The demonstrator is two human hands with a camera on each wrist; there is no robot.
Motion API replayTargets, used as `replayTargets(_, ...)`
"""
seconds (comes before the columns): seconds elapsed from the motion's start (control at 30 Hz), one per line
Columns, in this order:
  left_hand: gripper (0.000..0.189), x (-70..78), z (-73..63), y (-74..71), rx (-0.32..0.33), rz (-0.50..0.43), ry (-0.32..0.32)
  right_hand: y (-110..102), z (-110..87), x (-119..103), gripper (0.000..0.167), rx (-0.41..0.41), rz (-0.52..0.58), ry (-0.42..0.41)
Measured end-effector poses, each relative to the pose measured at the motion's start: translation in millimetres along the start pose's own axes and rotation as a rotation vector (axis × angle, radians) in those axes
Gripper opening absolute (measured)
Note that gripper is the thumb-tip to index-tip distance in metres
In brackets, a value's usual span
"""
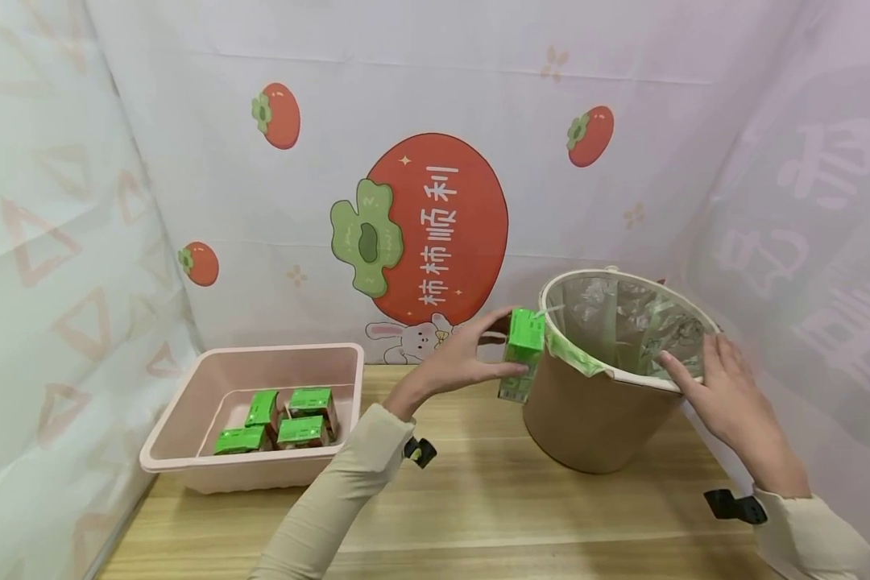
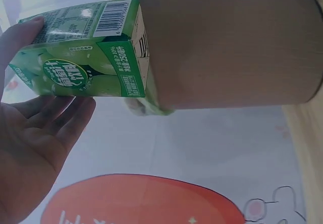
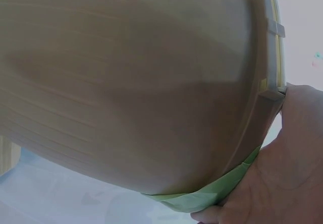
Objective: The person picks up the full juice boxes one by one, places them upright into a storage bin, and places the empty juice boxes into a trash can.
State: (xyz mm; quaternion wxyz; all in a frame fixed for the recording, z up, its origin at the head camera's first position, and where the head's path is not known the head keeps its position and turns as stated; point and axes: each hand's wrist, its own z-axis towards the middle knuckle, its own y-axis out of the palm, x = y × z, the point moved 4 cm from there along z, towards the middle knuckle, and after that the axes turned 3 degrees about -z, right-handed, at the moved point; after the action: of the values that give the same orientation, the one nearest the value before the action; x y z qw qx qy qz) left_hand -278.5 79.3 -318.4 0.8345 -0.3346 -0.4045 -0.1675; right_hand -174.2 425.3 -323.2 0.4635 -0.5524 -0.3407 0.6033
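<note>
My left hand (image 1: 471, 354) holds a green juice box (image 1: 525, 338) upright between thumb and fingers, just left of the trash bin's rim. A pale straw sticks out of its top. In the left wrist view the juice box (image 2: 81, 52) shows green printing and a barcode, and the fingers (image 2: 55, 115) lie along its lower side. The brown trash bin (image 1: 594, 427) has a clear-green liner (image 1: 576, 354) folded over its rim. At the bin's right side my right hand (image 1: 732, 403) grips the rim, thumb over the opening; the right wrist view shows the palm (image 3: 282, 178) against the rim.
A pink plastic tub (image 1: 254, 354) stands on the left of the wooden table (image 1: 478, 515), with several green-topped juice boxes (image 1: 304, 431) inside. Behind the table hangs a white cloth (image 1: 420, 89) printed with persimmons; cloth also closes off both sides.
</note>
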Motion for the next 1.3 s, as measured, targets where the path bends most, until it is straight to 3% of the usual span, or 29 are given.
replayTargets(0.2, 0.079, 25.6, 29.1, -5.4, -0.012, 0.025, 0.054, -1, -0.3, 1, 0.094, 0.009, 0.003, -0.001)
replayTargets(0.47, 0.079, 44.2, 64.7, -8.2, -0.039, 0.066, 0.046, -1, -1.4, 0, 0.094, 0.007, 0.004, 0.005)
replayTargets(0.67, 0.081, 52.3, 91.8, -4.0, -0.073, 0.061, 0.042, -2, -1.8, 0, 0.094, 0.008, 0.004, 0.011)
replayTargets(0.87, 0.082, 57.7, 118.1, 4.9, -0.086, 0.113, 0.039, 0, -0.9, 1, 0.094, 0.021, 0.003, 0.007)
replayTargets(1.0, 0.087, 57.7, 133.0, 14.0, -0.083, 0.108, 0.004, 2, -0.6, 2, 0.095, 0.022, 0.000, 0.014)
replayTargets(1.13, 0.093, 58.1, 147.6, 22.5, -0.051, 0.044, -0.046, 2, -0.4, 2, 0.095, 0.020, -0.001, 0.020)
replayTargets(1.3, 0.096, 61.7, 160.5, 26.2, -0.002, 0.007, -0.035, 1, 0.6, 1, 0.095, 0.018, -0.003, 0.021)
